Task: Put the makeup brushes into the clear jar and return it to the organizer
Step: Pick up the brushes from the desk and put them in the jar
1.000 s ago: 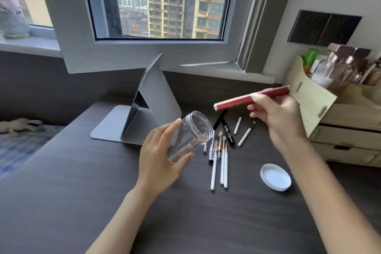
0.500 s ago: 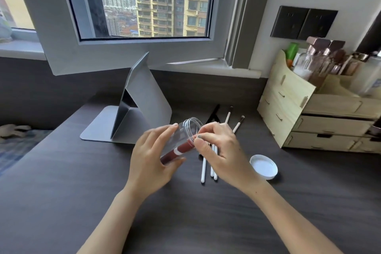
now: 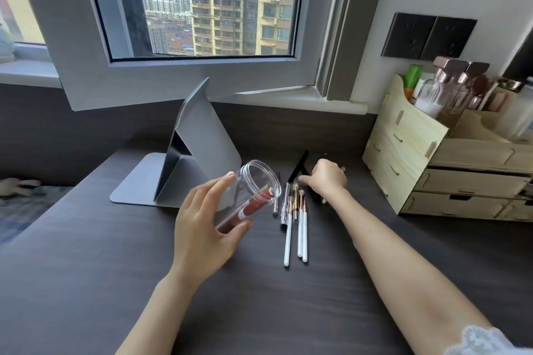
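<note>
The left hand grasps the tilted clear plastic jar above the dark tabletop's middle, a red tube inside. The right hand's fingers curl over the white-handled makeup brushes; what they grip I cannot tell. Tilting further could spill the tube.

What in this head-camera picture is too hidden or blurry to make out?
- Right hand: its back hides the fingertips, so whether it grips one of the black pencils is unclear.
- White lid: not in view.
- Bottles in the wooden organizer: blurred; labels unreadable.
- Clear jar: the left hand covers its base; only a red tube shows inside.
</note>
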{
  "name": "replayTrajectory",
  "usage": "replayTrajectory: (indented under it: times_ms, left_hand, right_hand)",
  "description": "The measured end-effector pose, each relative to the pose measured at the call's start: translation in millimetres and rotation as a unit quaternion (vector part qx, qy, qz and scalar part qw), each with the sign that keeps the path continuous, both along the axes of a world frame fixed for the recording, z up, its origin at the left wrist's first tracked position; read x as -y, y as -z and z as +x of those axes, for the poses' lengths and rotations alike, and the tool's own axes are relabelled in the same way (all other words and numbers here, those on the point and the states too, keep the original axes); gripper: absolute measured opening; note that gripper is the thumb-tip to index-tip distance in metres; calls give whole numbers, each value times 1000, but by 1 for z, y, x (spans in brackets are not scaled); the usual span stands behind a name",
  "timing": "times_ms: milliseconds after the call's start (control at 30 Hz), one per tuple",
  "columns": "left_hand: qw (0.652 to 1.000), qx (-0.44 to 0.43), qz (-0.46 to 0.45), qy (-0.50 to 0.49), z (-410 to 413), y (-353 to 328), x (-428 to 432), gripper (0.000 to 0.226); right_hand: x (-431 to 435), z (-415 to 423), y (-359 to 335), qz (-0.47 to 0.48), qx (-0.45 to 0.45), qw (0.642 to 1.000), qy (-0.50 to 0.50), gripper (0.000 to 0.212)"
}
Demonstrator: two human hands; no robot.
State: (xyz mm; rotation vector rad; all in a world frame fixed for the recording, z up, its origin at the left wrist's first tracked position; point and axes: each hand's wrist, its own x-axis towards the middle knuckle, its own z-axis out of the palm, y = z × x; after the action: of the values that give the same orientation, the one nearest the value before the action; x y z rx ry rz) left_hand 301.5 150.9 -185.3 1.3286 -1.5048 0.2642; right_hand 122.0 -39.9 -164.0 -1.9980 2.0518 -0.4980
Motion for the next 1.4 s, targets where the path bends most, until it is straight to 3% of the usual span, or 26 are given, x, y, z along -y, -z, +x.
replayTrajectory:
  times_ms: [100, 200, 267, 333, 367, 467, 500, 567, 633, 767, 867, 1033, 1133, 1233, 1300, 1333, 1400]
  left_hand:
    - [1000, -5, 2, 0, 0, 1, 2, 76]
    - [1000, -1, 6, 1, 0, 1, 3, 76]
    - [1000, -1, 9, 0, 0, 1, 4, 76]
    - [1000, 0, 9, 0, 0, 1, 3, 76]
    - [1000, 2, 8, 1, 0, 1, 3, 76]
    - [1000, -3, 6, 7, -1, 1, 2, 76]
    - [1000, -10, 7, 10, -2, 1, 2, 77]
    - [1000, -22, 10, 19, -4, 0, 1, 77]
    - [999, -20, 13, 30, -5, 0, -1, 75]
    - [999, 1, -1, 42, -10, 0, -6, 68]
    - [998, 15, -22, 49, -12, 0, -8, 67]
    - [997, 47, -32, 51, -11, 1, -6, 64]
    - [997, 53, -25, 51, -10, 1, -4, 65]
    - [997, 52, -18, 45, -7, 2, -3, 66]
    - [998, 43, -17, 37, -5, 2, -1, 67]
    - [999, 34, -16, 34, -5, 3, -1, 68]
    - [999, 9, -14, 31, -5, 1, 0, 69]
  right_hand:
    - [7, 6, 2, 23, -38, 999, 0, 42]
    - [8, 6, 0, 18, -25, 1000, 0, 16]
    - [8, 1, -5, 15, 33, 999, 7, 16]
    - [1, -7, -18, 4, 177, 984, 0, 18]
    - [-7, -10, -27, 7, 288, 957, -14, 15]
    - [-49, -19, -59, -9, 569, 820, -65, 17]
    - [-67, -21, -68, -22, 617, 781, -92, 18]
    - [-104, -23, -81, -43, 650, 743, -153, 15]
    - [-137, -21, -80, -67, 625, 752, -201, 11]
    - [-172, -10, -53, -152, 460, 828, -283, 4]
    - [-170, -7, -28, -259, 288, 873, -296, 29]
    - [-165, -4, -4, -312, 160, 886, -303, 64]
    - [-160, -9, -7, -262, 209, 879, -340, 67]
    - [-144, -19, -23, -165, 408, 838, -321, 51]
    - [-117, -22, -30, -152, 479, 829, -244, 38]
    - [-100, -21, -30, -163, 448, 855, -203, 33]
    - [-60, -17, -23, -176, 280, 928, -169, 27]
